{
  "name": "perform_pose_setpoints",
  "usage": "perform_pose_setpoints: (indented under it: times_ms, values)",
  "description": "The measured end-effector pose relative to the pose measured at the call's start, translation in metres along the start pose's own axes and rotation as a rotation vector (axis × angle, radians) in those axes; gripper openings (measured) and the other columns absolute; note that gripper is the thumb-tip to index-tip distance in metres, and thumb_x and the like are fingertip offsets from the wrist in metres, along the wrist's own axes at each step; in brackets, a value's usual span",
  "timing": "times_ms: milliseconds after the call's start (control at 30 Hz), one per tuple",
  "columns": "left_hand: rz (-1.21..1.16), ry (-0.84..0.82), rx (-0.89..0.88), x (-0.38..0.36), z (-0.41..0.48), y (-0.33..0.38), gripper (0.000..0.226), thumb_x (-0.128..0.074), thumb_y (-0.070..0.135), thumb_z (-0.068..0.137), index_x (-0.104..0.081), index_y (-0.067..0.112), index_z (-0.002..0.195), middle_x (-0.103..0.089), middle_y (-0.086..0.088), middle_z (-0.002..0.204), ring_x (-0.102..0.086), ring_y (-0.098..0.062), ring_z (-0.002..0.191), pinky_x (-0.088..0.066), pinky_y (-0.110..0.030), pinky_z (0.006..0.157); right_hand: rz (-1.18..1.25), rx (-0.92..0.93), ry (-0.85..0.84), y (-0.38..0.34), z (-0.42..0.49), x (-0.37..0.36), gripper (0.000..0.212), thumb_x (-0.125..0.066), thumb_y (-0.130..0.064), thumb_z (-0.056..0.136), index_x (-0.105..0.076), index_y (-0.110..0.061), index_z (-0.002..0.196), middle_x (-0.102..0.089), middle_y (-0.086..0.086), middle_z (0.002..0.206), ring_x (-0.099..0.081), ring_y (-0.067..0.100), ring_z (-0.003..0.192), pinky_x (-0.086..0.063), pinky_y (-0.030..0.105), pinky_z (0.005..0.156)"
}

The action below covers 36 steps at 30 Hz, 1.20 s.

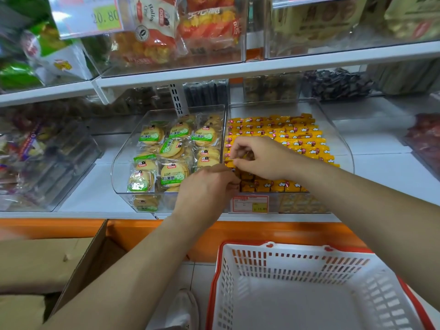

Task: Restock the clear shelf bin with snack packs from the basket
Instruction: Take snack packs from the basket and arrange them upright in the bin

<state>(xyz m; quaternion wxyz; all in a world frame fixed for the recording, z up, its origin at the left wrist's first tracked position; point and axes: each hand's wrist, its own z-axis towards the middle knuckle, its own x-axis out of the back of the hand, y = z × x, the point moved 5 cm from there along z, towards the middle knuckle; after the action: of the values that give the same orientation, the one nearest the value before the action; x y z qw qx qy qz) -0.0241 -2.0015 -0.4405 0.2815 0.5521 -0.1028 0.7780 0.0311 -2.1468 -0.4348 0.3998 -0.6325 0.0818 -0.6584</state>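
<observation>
I see the clear bin on the lower shelf, filled with rows of yellow packs. My right grip is over the bin's 9 o'clock edge, fingers curled, with thumb and forefinger pinched together on packs there. My left grip sits at 7 o'clock from the right one, at the bin's front corner. Its fingers are curled and their tips are buried among the packs, so I cannot tell whether it holds one. The basket is on the floor at 5 o'clock from the grips, and I see no packs in it. A second bin touches the first at 9 o'clock and holds round biscuits. A price tag hangs on the bin's front, and a carton stands at 8 o'clock.
</observation>
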Motion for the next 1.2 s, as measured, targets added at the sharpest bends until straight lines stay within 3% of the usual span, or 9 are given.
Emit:
perform_pose_setpoints:
  times_ms: [100,200,300,433,567,700,833,933,1200]
  values:
    - [-0.015,-0.048,-0.001,-0.002,0.002,-0.002,0.036,-0.071,0.028,0.094,-0.066,0.02,0.13,-0.066,0.001,0.121,-0.062,-0.024,0.111,-0.057,-0.043,0.08,0.055,-0.023,0.006,-0.001,-0.001,0.001,0.013,-0.071,-0.029,0.089,-0.064,-0.028,0.101,-0.067,-0.011,0.094,-0.066,0.01,0.085,-0.057,0.038,0.079]
    - [-0.001,-0.055,-0.027,-0.002,0.003,0.0,0.045,-0.069,0.026,0.096,-0.059,0.016,0.139,-0.062,-0.004,0.127,-0.058,-0.026,0.116,-0.055,-0.044,0.085,0.144,-0.044,0.118,0.001,0.0,0.009,0.014,-0.074,-0.025,0.088,-0.067,-0.023,0.1,-0.07,-0.011,0.084,-0.069,0.008,0.078,-0.059,0.04,0.08]
    - [-0.027,-0.044,-0.035,0.003,0.005,-0.001,0.044,-0.069,0.027,0.096,-0.06,0.015,0.138,-0.061,-0.004,0.129,-0.06,-0.026,0.115,-0.055,-0.044,0.085,0.223,-0.068,0.23,0.005,0.002,0.018,0.015,-0.073,-0.028,0.089,-0.067,-0.022,0.102,-0.072,-0.009,0.086,-0.069,0.008,0.077,-0.059,0.041,0.079]
    - [-0.032,0.0,-0.063,0.006,0.002,0.0,0.038,-0.076,0.023,0.09,-0.066,0.012,0.126,-0.065,-0.005,0.12,-0.065,-0.027,0.101,-0.059,-0.044,0.074,0.305,-0.101,0.286,0.01,0.005,0.024,0.016,-0.071,-0.028,0.09,-0.067,-0.021,0.104,-0.074,-0.003,0.087,-0.071,0.015,0.078,-0.06,0.046,0.074]
    - [-0.023,0.007,0.006,0.0,0.0,-0.003,0.032,-0.079,0.028,0.087,-0.069,0.018,0.115,-0.072,0.001,0.11,-0.069,-0.025,0.092,-0.059,-0.04,0.066,0.226,-0.058,0.225,0.006,0.008,0.019,0.01,-0.07,-0.028,0.091,-0.068,-0.025,0.1,-0.072,-0.009,0.083,-0.066,-0.005,0.071,-0.052,0.027,0.066]
    - [0.061,-0.015,-0.031,-0.001,0.002,-0.002,0.018,-0.069,0.028,0.096,-0.075,0.027,0.113,-0.075,0.006,0.107,-0.068,-0.023,0.095,-0.058,-0.035,0.065,0.086,-0.045,0.14,0.002,0.008,0.013,0.009,-0.07,-0.031,0.09,-0.067,-0.029,0.099,-0.072,-0.011,0.081,-0.068,0.003,0.079,-0.058,0.035,0.078]
    - [0.193,-0.117,-0.07,-0.009,-0.002,0.001,0.028,-0.045,0.038,0.106,-0.069,0.034,0.121,-0.07,0.013,0.117,-0.06,-0.02,0.105,-0.051,-0.03,0.065,-0.09,-0.015,0.102,-0.006,0.008,0.009,0.008,-0.07,-0.036,0.089,-0.069,-0.031,0.095,-0.07,-0.012,0.094,-0.064,0.003,0.089,-0.056,0.038,0.079]
    - [0.159,-0.13,-0.116,0.0,-0.005,-0.001,0.031,-0.05,0.039,0.103,-0.066,0.037,0.129,-0.067,0.017,0.129,-0.059,-0.019,0.11,-0.058,-0.033,0.073,-0.184,-0.018,0.132,-0.01,0.006,0.01,0.009,-0.069,-0.04,0.089,-0.07,-0.033,0.094,-0.066,-0.015,0.087,-0.059,0.01,0.087,-0.053,0.038,0.079]
    - [0.101,-0.071,-0.086,-0.002,-0.001,-0.003,0.028,-0.055,0.031,0.104,-0.068,0.029,0.129,-0.067,0.007,0.124,-0.061,-0.024,0.109,-0.057,-0.038,0.071,-0.053,-0.026,0.228,-0.008,-0.013,0.001,0.013,-0.076,-0.031,0.086,-0.073,-0.029,0.098,-0.068,-0.013,0.095,-0.064,0.005,0.08,-0.057,0.036,0.077]
